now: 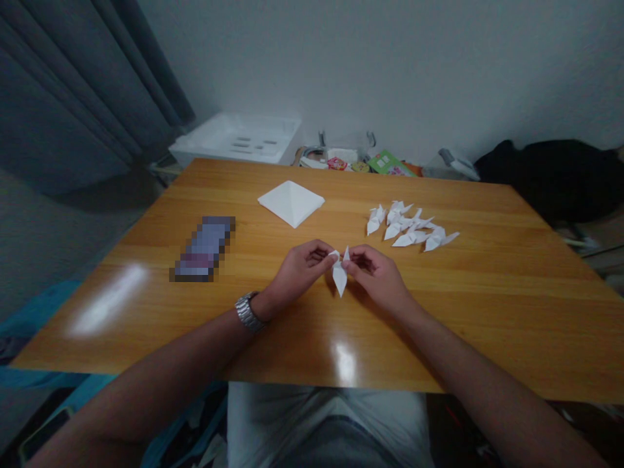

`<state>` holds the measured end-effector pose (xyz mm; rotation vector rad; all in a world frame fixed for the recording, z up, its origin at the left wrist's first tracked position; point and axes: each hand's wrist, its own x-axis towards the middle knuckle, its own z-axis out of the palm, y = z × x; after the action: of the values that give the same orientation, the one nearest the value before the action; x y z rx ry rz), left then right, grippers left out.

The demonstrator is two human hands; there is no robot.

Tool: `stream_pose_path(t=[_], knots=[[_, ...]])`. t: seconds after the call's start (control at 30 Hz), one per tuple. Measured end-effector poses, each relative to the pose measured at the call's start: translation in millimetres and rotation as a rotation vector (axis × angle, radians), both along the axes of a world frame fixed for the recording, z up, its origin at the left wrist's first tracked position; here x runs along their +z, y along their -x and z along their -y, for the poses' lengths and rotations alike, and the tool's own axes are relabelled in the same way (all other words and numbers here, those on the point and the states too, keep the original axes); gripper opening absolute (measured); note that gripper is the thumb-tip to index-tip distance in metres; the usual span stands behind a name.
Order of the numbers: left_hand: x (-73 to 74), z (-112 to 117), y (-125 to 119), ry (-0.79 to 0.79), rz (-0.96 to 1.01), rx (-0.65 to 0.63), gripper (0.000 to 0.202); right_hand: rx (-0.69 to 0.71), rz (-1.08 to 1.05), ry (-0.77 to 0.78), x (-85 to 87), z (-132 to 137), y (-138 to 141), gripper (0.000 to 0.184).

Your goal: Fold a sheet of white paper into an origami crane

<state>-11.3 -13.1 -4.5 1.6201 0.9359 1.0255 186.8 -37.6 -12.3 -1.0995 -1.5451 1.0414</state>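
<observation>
A small white paper crane (340,278) is held between my two hands over the middle of the table, one wing pointing down toward me. My left hand (308,265), with a metal watch on its wrist, pinches the crane's left end between thumb and fingers. On the other side, my right hand (379,274) pinches its right part near an upright point. Several finished-looking white paper cranes (412,227) lie grouped beyond my right hand. Past my left hand rests a white folded paper (291,203), diamond-shaped in outline.
A blurred-out phone (205,249) lies on the wooden table (160,325) at the left. Behind the far edge stand a white plastic tray (234,138) and assorted items, including a green packet (389,164). A dark bundle (550,179) sits beyond the right corner.
</observation>
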Motion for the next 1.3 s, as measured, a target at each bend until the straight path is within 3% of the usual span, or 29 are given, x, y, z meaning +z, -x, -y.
stream_pose_path(t=[1.3], knots=[[-4.8, -0.2, 0.1, 0.012, 0.028, 0.036, 0.029, -0.008, 0.097, 0.028, 3.1, 0.8, -0.2, 0.020]])
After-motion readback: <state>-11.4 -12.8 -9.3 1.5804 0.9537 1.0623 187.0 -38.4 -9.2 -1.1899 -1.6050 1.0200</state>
